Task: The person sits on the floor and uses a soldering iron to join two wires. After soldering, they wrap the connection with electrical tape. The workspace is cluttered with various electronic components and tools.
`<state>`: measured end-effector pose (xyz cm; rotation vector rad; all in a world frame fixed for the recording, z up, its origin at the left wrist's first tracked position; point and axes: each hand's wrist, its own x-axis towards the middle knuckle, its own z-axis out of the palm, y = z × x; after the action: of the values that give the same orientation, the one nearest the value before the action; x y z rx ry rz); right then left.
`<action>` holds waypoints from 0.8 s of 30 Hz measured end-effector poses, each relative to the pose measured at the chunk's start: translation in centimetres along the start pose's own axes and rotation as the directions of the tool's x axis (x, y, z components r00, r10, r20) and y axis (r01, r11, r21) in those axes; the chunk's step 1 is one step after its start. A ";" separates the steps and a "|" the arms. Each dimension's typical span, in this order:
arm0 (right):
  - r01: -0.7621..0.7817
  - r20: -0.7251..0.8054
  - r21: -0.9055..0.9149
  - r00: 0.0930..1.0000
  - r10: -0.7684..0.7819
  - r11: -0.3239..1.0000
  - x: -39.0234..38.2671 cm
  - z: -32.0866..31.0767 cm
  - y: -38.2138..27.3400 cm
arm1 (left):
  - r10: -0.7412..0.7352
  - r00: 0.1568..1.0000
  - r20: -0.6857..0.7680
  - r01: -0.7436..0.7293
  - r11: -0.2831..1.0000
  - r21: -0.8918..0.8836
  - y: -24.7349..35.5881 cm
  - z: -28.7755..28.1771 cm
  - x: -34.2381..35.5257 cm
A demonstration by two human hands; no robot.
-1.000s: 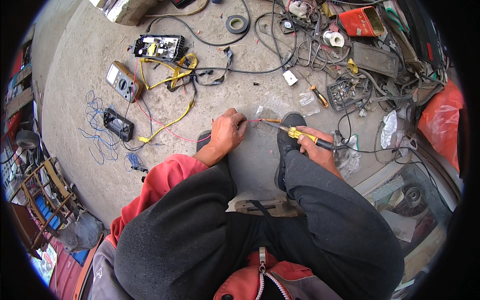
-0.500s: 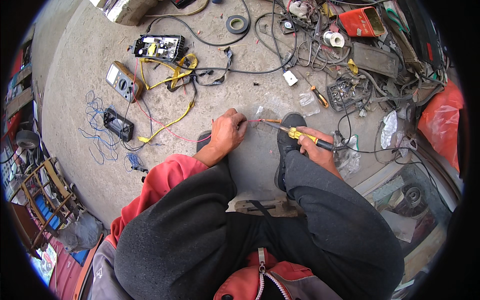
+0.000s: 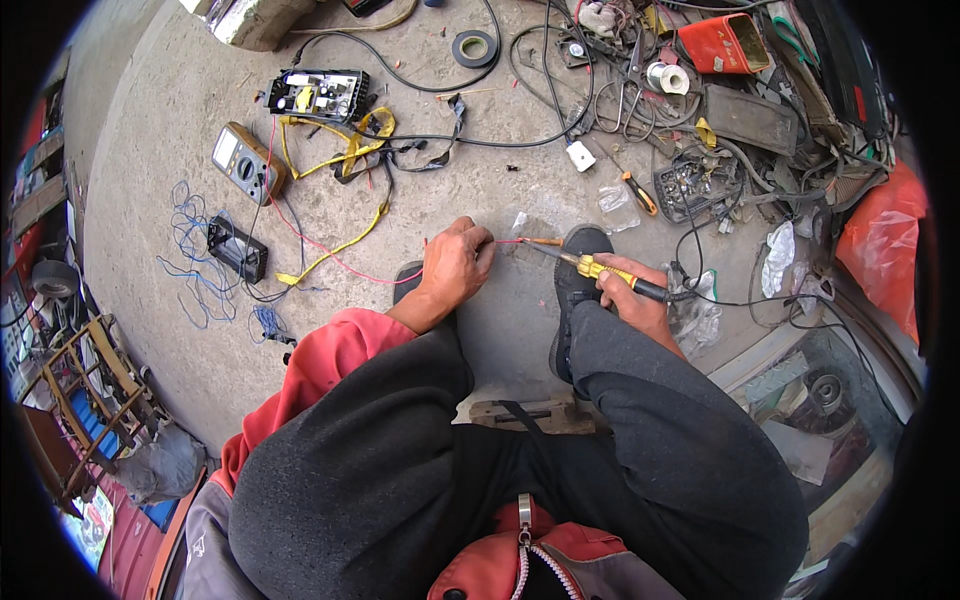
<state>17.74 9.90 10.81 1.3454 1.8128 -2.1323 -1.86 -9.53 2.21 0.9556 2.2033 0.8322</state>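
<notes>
My left hand (image 3: 458, 265) is closed in a pinch on a thin red wire (image 3: 345, 263), whose free end sticks out toward the right. In my right hand (image 3: 640, 305) is a soldering iron (image 3: 598, 268) with a yellow handle, pointing left. Its tip meets or nearly meets the wire's end, beside a thin brown stick (image 3: 545, 241) near my right shoe (image 3: 587, 243); actual contact is too small to tell. The wire trails left past a yellow-and-grey multimeter (image 3: 245, 163) toward an open black case with a circuit board (image 3: 318, 96).
An empty-looking black case half (image 3: 237, 250) lies left beside tangled blue wires (image 3: 200, 265). Black tape (image 3: 474, 48), a screwdriver (image 3: 640, 194), a solder spool (image 3: 668, 78) and a red container (image 3: 725, 45) lie farther off. The iron's black cord (image 3: 745, 303) runs right, past a glass-topped frame (image 3: 825, 400).
</notes>
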 end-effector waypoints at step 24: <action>-0.012 -0.006 0.006 1.000 0.012 1.000 -0.1 0.0 -0.3 | -0.027 1.000 0.014 0.028 1.000 -0.009 0.3 -0.2 0.0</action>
<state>17.61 9.97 11.10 1.3610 1.7976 -2.1322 -1.88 -9.41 2.53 0.9219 2.1945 0.8204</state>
